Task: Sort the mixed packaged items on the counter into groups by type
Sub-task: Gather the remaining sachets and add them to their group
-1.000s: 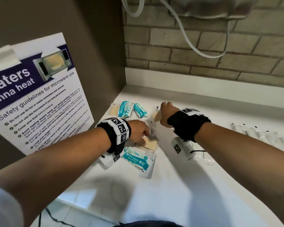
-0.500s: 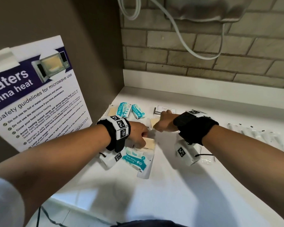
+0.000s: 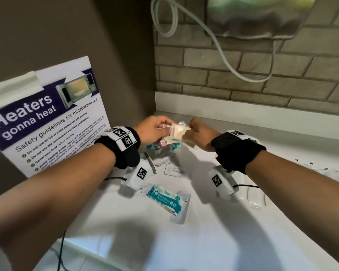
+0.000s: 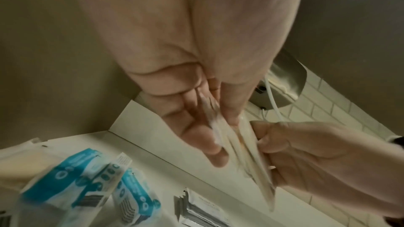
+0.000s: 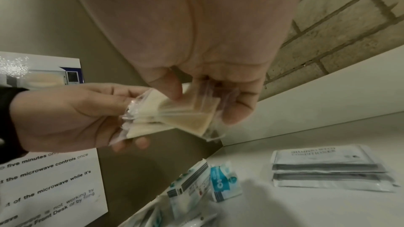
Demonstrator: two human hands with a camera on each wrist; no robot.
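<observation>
I have both hands raised over the counter [image 3: 213,222], left hand [image 3: 153,132] and right hand [image 3: 201,133] each pinching an end of the cream packets [image 3: 179,132], apparently squaring them into one stack, which next needs a spot apart from the wipes [image 3: 165,198].

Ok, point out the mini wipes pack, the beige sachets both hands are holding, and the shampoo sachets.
mini wipes pack [image 3: 165,200], head view, on its teal printed face.
beige sachets [image 5: 186,115], right wrist view, on the front sachet's beige face.
shampoo sachets [image 5: 323,159], right wrist view, on the top sachet's white face.
</observation>
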